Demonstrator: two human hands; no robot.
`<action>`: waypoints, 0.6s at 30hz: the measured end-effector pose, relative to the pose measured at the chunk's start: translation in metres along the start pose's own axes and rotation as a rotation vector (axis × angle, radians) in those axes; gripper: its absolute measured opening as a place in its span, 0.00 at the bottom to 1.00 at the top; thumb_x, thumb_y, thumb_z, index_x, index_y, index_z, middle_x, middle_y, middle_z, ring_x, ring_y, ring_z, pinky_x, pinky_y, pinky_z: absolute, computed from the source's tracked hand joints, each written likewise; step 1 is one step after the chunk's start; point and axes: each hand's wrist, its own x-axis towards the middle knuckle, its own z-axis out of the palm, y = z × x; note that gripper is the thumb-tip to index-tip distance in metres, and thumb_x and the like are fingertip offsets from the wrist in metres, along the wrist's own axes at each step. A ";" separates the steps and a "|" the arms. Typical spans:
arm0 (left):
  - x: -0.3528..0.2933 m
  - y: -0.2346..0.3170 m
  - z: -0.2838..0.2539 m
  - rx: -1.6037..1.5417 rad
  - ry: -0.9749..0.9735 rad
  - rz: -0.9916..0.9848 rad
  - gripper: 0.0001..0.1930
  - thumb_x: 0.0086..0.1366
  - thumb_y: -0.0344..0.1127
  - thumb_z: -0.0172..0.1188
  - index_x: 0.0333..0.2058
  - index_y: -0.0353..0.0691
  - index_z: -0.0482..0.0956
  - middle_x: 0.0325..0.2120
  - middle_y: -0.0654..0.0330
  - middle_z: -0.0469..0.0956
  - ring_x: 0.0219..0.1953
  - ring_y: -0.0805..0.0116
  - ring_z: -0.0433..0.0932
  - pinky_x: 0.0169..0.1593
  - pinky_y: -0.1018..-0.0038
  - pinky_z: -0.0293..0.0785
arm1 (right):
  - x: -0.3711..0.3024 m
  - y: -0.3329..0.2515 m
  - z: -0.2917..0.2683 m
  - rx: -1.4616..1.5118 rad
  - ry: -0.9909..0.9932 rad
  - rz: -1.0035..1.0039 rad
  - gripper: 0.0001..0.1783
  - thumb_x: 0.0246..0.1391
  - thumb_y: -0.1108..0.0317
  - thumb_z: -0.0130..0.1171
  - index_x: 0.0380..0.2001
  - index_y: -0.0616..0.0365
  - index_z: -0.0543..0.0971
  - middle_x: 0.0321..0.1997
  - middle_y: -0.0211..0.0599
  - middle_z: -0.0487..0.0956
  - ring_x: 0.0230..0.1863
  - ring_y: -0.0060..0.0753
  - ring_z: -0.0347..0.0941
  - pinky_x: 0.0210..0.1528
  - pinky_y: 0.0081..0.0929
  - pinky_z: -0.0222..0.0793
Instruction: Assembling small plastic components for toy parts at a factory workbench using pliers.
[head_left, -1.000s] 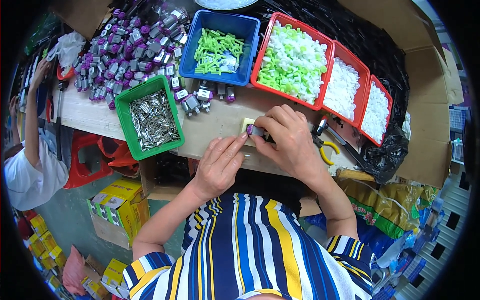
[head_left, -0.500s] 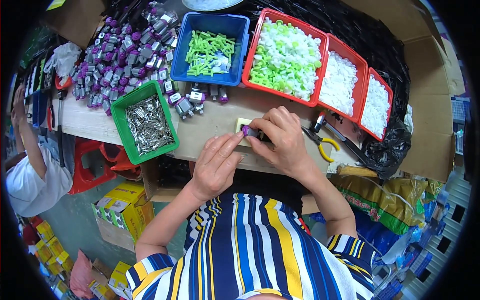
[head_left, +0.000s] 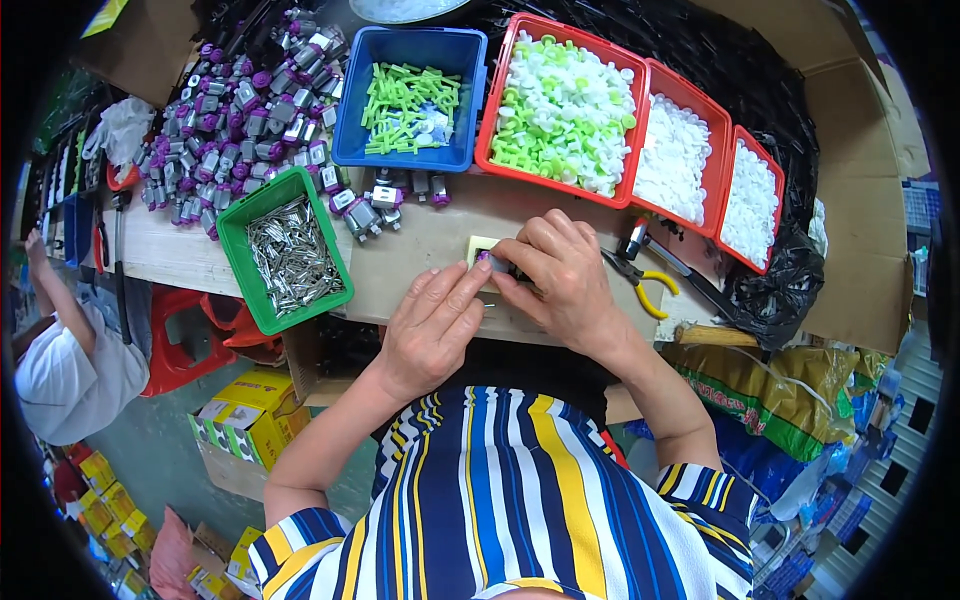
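Observation:
Both my hands meet at a small electric motor with a grey metal body and a purple end, over a pale yellow block on the bench. My right hand is closed around the motor's body, thumb and fingers pinching it. The fingertips of my left hand are pressed together against the purple end. Much of the motor and block is hidden by my fingers. Just beside my left fingertips a thin metal pin shows; whether I hold it or it lies on the bench, I cannot tell.
Behind my hands stand a blue bin of green plastic parts and three red bins of white and green pieces. Left are a green bin of metal pins and a motor pile. Yellow-handled pliers lie right. Another person sits far left.
My left fingertips have come slightly closer to my right hand and cover more of the motor's purple end. The view has shifted slightly.

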 end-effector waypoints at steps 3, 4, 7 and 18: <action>0.000 0.002 -0.001 -0.008 -0.005 -0.005 0.08 0.51 0.23 0.65 0.31 0.33 0.77 0.53 0.49 0.78 0.48 0.54 0.79 0.52 0.58 0.73 | -0.001 0.005 -0.001 0.039 -0.001 -0.018 0.12 0.45 0.66 0.70 0.34 0.56 0.82 0.30 0.30 0.72 0.36 0.35 0.69 0.37 0.35 0.58; -0.001 0.001 -0.003 0.025 -0.032 0.010 0.07 0.52 0.24 0.62 0.31 0.32 0.77 0.54 0.49 0.77 0.47 0.55 0.79 0.54 0.59 0.72 | -0.001 0.004 -0.001 0.038 0.001 -0.016 0.12 0.45 0.66 0.70 0.34 0.56 0.82 0.30 0.30 0.72 0.36 0.35 0.69 0.37 0.35 0.58; -0.003 0.000 -0.006 0.074 -0.083 0.029 0.06 0.52 0.26 0.59 0.31 0.32 0.77 0.56 0.49 0.76 0.46 0.56 0.78 0.57 0.59 0.71 | 0.000 0.003 -0.002 0.031 -0.003 -0.016 0.12 0.45 0.66 0.70 0.34 0.56 0.82 0.29 0.30 0.72 0.36 0.34 0.69 0.37 0.34 0.58; -0.009 0.008 0.005 0.043 0.022 -0.003 0.06 0.51 0.26 0.60 0.29 0.31 0.77 0.56 0.48 0.76 0.45 0.57 0.77 0.55 0.59 0.73 | 0.002 -0.012 -0.006 -0.143 -0.028 -0.019 0.12 0.43 0.68 0.69 0.33 0.56 0.81 0.30 0.31 0.73 0.38 0.35 0.70 0.40 0.35 0.61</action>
